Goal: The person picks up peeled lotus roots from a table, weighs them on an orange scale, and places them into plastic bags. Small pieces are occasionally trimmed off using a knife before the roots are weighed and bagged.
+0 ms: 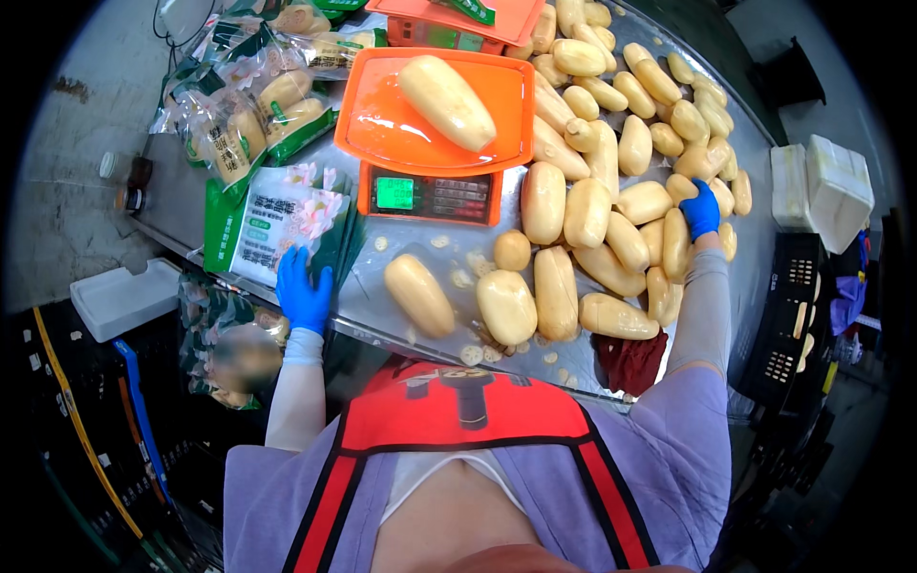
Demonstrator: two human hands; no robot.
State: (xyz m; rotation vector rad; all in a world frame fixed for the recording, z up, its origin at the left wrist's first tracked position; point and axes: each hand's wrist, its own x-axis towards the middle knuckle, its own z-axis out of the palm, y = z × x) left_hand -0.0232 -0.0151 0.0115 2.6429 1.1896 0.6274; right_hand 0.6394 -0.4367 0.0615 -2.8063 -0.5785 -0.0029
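Note:
My left hand (pixel 304 290), in a blue glove, rests on the lower edge of a stack of printed plastic bags (pixel 276 222), fingers spread. Far to the right, my right hand (pixel 701 210), gloved in blue too, touches the heap of peeled lotus root sections (pixel 634 147); whether it grips one cannot be told. A single lotus root section (pixel 448 102) lies on the orange tray (pixel 365 143) of a digital scale (pixel 430 197) with a lit green display. Another section (pixel 420 295) lies on the metal table between my hands.
Filled lotus root bags (pixel 247 107) pile up at the upper left, behind the stack. A second orange scale (pixel 494 21) stands beyond the first. A dark red cloth (pixel 630 362) lies at the near table edge (pixel 401 344). White foam boxes (pixel 838 193) and a black crate (pixel 777 315) are at the right.

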